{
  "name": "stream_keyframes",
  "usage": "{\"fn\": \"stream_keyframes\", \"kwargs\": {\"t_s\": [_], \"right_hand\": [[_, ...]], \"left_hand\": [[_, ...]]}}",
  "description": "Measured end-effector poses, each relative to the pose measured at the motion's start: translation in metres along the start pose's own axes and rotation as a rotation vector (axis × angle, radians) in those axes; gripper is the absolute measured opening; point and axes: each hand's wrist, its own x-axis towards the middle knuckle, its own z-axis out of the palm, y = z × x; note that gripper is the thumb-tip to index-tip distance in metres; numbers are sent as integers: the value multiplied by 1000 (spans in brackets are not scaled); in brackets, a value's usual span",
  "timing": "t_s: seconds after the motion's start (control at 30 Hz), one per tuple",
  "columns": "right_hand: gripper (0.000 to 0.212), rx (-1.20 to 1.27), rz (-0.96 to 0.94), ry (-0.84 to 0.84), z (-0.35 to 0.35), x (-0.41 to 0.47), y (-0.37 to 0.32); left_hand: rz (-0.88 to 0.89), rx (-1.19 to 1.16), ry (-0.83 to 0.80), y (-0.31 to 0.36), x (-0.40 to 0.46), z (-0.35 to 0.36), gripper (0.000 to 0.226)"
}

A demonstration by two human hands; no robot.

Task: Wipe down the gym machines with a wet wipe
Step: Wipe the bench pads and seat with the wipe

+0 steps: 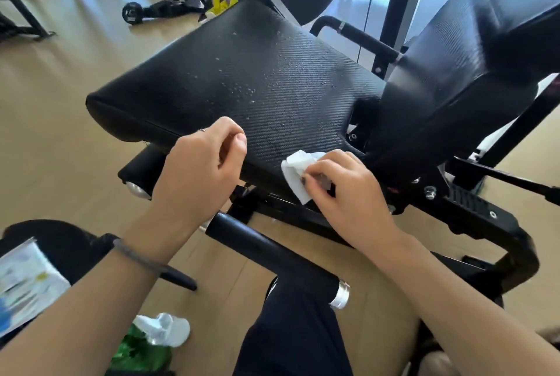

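Two hands, one white wet wipe, one black seat pad. Right hand pinching the crumpled wipe against the pad's near edge; left hand just beside, fingers loosely curled, holding nothing. Wipe hanging lengthwise down over the edge. Pad's long axis running from lower left to upper right toward the backrest, droplets scattered across its textured top. Pale wooden floor, more gym equipment beyond.
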Motion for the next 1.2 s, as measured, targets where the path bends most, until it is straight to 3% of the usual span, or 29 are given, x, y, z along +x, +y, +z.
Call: {"fn": "stream_keyframes", "kwargs": {"t_s": [0.1, 0.23, 0.3, 0.43, 0.53, 0.67, 0.77, 0.97, 1.2], "right_hand": [[12, 314, 246, -27, -17, -1, -36], [10, 407, 196, -265, -23, -24, -89], [18, 295, 141, -359, -14, -34, -103], [35, -146, -98, -345, 10, -39, -114], [41, -247, -69, -306, 25, -28, -121], [50, -352, -31, -379, 39, -20, -143], [47, -365, 40, -390, 45, -27, -151], [52, -628, 52, -245, 55, -59, -146], [66, -749, 91, -196, 7, -131, -92]], "left_hand": [[-60, -21, 32, -2, 0, 0, 25], [-86, -45, 28, 2, -2, 0, 33], [-85, -52, 21, 3, -3, 1, 33], [-170, -152, 61, -1, -2, 1, 26], [-264, -262, 74, -3, 2, -1, 27], [-353, -330, 56, -6, 5, -1, 28], [-354, -314, 62, -6, 5, -2, 28], [-329, -304, 42, -3, 3, -1, 29], [-288, -286, 3, -1, 2, -2, 30]]}}
